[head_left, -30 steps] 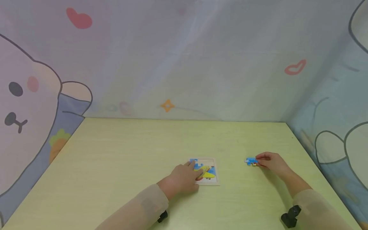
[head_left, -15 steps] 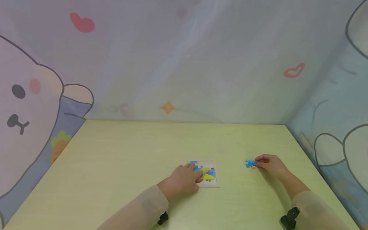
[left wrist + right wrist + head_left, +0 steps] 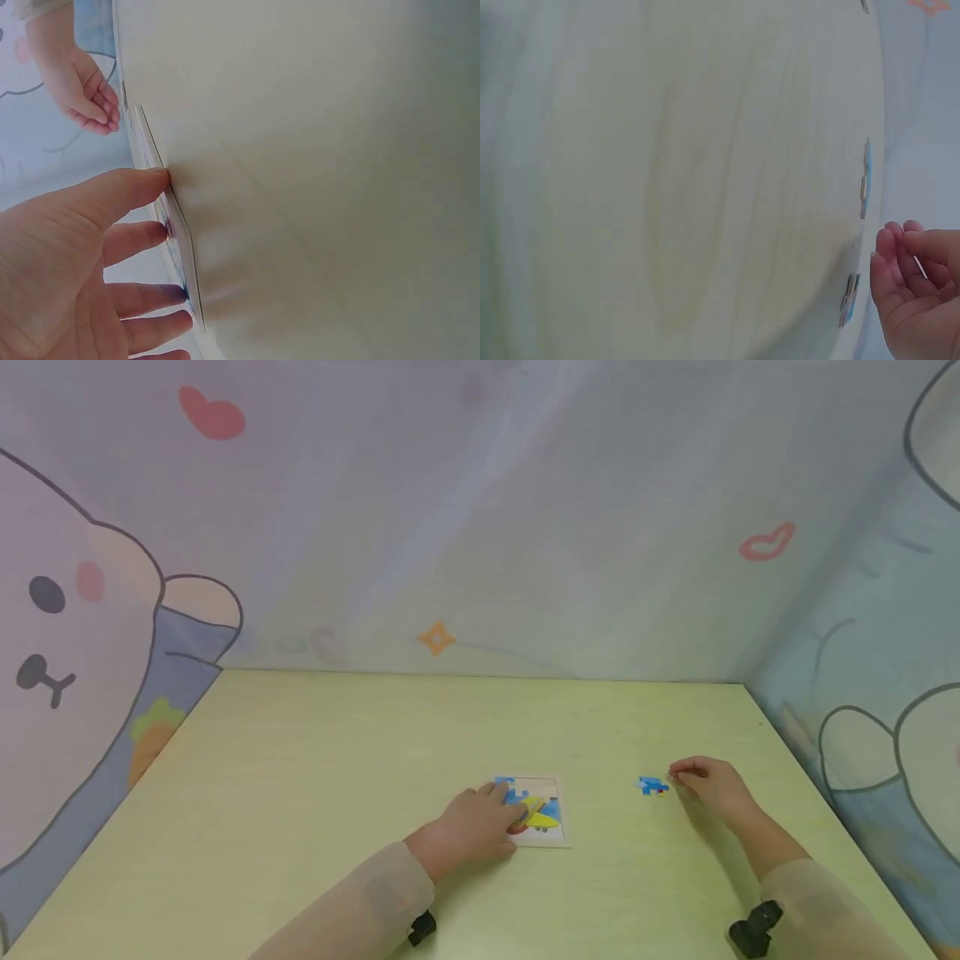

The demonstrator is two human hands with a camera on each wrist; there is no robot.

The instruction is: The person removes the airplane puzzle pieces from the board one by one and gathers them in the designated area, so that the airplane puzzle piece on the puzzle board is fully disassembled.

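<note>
In the head view my left hand [image 3: 472, 827] lies over the left part of a small framed jigsaw puzzle [image 3: 555, 837] with a yellow airplane on blue. The left wrist view shows the thumb against the puzzle's near edge and spread fingers on its top. My right hand [image 3: 712, 783] hovers just right of a blue jigsaw piece [image 3: 651, 786], apart from it. Its fingers are loosely bent, and no piece shows between them in the right wrist view. That view has one piece [image 3: 866, 180] beyond the fingertips and another [image 3: 850, 300] on the table beside the hand.
A pale wooden table [image 3: 337, 735] spreads around the puzzle. Behind it hangs a printed cloth backdrop [image 3: 480, 527], with another side panel [image 3: 885, 652] along the right edge. Dark camera mounts [image 3: 753, 931] sit under both wrists.
My right fingers have let go of the blue jigsaw piece and moved slightly away to the right. The left hand stays on the puzzle.
</note>
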